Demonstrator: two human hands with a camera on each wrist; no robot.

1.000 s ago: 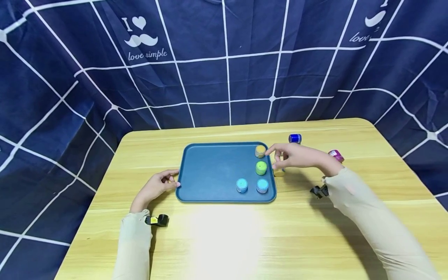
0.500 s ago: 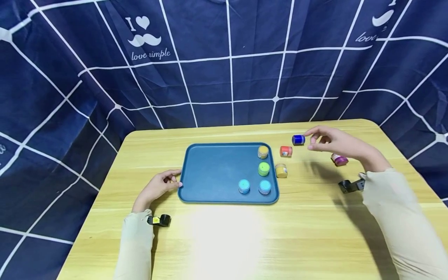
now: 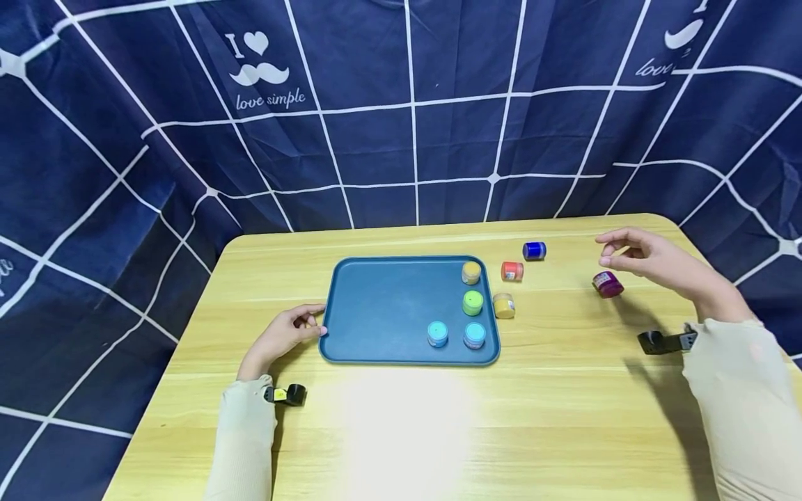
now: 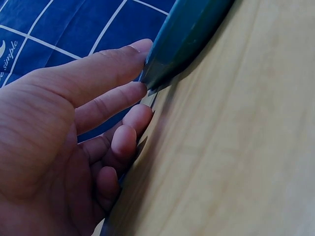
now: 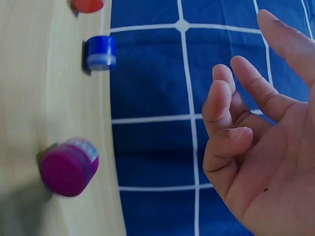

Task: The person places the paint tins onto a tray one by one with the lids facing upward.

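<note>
My left hand (image 3: 280, 339) holds the left rim of a dark blue tray (image 3: 376, 306); in the left wrist view the thumb and index finger (image 4: 115, 101) meet the tray's edge (image 4: 189, 37). Upright on the tray's right part stand small jars: an orange-yellow jar (image 3: 471, 272), a green jar (image 3: 473, 303) and two light blue ones, a left jar (image 3: 437, 334) and a right jar (image 3: 474, 335). My right hand (image 3: 667, 268) hovers with loosely bent fingers and holds nothing. Nearest to it, a purple jar (image 3: 608, 284) lies on its side, also seen purple (image 5: 66, 169) in the right wrist view.
On the wooden table (image 3: 551, 417), a yellow jar (image 3: 504, 306) lies against the tray's right side. Beyond it lie a red jar (image 3: 512, 271) and a dark blue jar (image 3: 535, 251). A navy grid-patterned curtain (image 3: 370, 149) hangs behind the table.
My right hand has moved right from the tray's edge, past the dark blue jar, to above the purple jar. The yellow and red jars came into full view. My left hand stayed at the tray.
</note>
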